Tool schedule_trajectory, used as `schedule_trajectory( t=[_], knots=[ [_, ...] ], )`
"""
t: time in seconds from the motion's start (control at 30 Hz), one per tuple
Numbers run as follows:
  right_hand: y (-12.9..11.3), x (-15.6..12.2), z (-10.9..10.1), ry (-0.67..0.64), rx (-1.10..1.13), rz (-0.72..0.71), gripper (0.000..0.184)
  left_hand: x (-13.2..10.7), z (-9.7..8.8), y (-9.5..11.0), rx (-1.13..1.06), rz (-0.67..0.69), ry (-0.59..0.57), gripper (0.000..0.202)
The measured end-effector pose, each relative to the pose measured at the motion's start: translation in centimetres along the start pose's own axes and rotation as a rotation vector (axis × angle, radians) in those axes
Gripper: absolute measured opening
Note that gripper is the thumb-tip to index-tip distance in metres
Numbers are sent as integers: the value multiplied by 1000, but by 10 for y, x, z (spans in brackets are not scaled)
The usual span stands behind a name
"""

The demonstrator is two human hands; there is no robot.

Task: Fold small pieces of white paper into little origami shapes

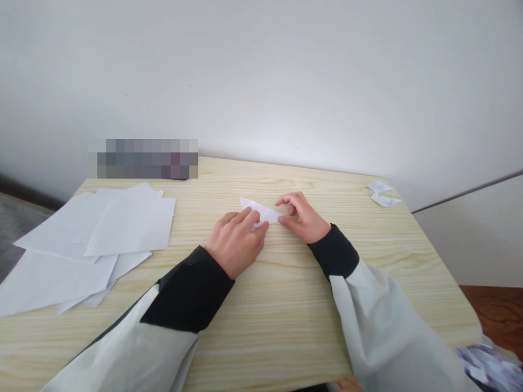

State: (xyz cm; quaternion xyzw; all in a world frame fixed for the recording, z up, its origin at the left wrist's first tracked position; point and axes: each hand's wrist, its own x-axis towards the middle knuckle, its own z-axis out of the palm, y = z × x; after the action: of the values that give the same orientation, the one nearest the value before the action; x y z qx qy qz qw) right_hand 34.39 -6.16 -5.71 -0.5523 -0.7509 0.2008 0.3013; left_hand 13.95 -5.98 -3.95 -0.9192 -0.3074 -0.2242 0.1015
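Observation:
A small folded white paper [258, 210] lies in the middle of the light wooden table [286, 305]. My left hand [237, 239] rests on the paper's near left part, fingers close together and pressing flat on it. My right hand [301, 216] is at the paper's right end, with its fingers curled and the thumb and fingertips pinching or pressing the edge there. Both arms wear white sleeves with black cuffs.
A loose pile of white sheets [90, 239] covers the table's left side and hangs over its edge. Two small folded paper pieces [383, 194] sit at the far right corner. A blurred dark object [143, 159] lies at the back left against the white wall. Crumpled paper [486, 362] shows at the lower right.

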Motion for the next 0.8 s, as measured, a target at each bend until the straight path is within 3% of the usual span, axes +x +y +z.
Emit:
schedule_trajectory(
  t=[0.27,0.47,0.6,0.7,0.8],
  knots=[
    [6,1,-5,-75,84,-49,38,-4,-2,-6,-123,-40,-55,18],
    [7,0,-4,-31,82,-65,36,-7,-2,-9,-160,-42,-49,22],
    [2,-2,6,80,-31,-27,27,-7,4,-7,-139,2,15,21],
    [-4,-3,13,126,-224,-21,35,-6,9,-7,-141,19,35,23],
    [-7,-4,17,139,-263,-23,34,-3,11,-8,-190,5,21,24]
  ],
)
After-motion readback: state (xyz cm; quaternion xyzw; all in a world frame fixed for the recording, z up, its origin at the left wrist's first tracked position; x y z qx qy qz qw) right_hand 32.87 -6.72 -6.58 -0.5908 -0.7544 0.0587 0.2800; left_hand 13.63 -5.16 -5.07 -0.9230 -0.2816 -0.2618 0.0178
